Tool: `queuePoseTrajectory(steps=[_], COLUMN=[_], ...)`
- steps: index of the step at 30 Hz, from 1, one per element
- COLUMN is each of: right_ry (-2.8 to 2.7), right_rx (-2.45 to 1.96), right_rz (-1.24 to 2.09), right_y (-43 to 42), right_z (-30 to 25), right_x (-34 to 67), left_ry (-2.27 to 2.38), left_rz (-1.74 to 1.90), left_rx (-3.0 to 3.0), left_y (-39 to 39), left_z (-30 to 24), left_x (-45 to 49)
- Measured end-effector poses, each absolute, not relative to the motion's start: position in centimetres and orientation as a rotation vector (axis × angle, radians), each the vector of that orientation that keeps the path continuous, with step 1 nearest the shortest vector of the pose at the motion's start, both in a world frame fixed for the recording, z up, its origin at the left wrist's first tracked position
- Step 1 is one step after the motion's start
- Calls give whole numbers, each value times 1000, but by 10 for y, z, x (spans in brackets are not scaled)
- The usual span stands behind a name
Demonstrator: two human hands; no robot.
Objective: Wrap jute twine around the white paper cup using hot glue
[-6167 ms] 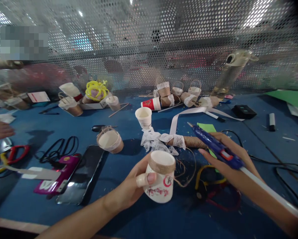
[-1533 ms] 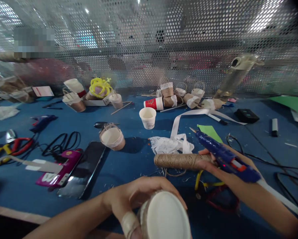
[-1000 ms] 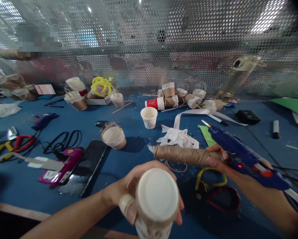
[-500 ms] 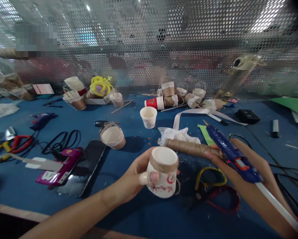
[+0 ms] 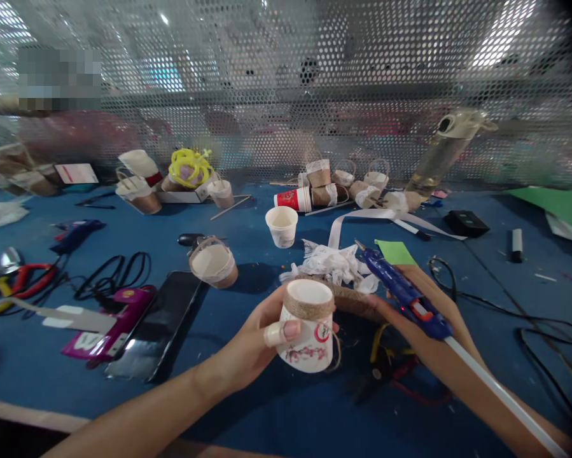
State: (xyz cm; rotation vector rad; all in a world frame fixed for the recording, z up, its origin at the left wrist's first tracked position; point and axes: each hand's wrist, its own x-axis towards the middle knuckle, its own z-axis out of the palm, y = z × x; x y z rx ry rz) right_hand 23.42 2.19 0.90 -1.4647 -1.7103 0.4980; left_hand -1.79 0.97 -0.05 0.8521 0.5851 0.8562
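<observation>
White paper printed in red forms the body of the cup (image 5: 309, 353), which is held upright above the near middle of the blue bench (image 5: 247, 407), its narrower end uppermost. The cup is gripped from the side by the left hand (image 5: 259, 337), the thumb being laid across its wall. Just beneath the upper edge, the cup is encircled by a twine band (image 5: 309, 310), and a loose strand is seen at its right side. By the right hand (image 5: 404, 327) two things are carried at once: the blue glue gun (image 5: 385, 273), nozzle directed away from the cup, and, pinched at the fingertips, the twine roll (image 5: 355, 300), whose far end is hidden behind the cup. The step in hand is judged to be the wrapping of the cup's wall with twine. For the next move, the cup must be kept steady, the strand drawn snug against the band, and the nozzle held clear of the fingers. Beyond the roll, a heap of white lace (image 5: 336, 262) is seen.
</observation>
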Motion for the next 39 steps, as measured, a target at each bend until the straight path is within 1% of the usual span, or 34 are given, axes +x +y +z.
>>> queuePoseTrajectory(steps=[9,15,17,20,22,27,32,39], right_ry=[-1484,-1382,-1454,-1630,-1718,-1780,-1839,-1874], right_rx=[-1341,-1217,-1209,-1196,-1196,-1121,-1157,-1118], right_rz=[933,1277,1233,1021,950,985,977,945], right_y=[0,-4,-6,-5,-3,2,1,-4], right_z=[7,17,22,24,21,10,7,2], right_x=[210,213,215,218,220,224,226,227], left_ry=[729,710,698,710,738,765,786,934], left_rz=[877,956,994,1021,1026,1015,1006,1039], left_rx=[805,761,742,724,731,762,788,853], left_y=[9,9,10,11,11,11,10,9], left_z=[3,-2,-2,0,2,6,4,1], left_x=[-12,-10,-10,-10,-11,-11,-12,-11])
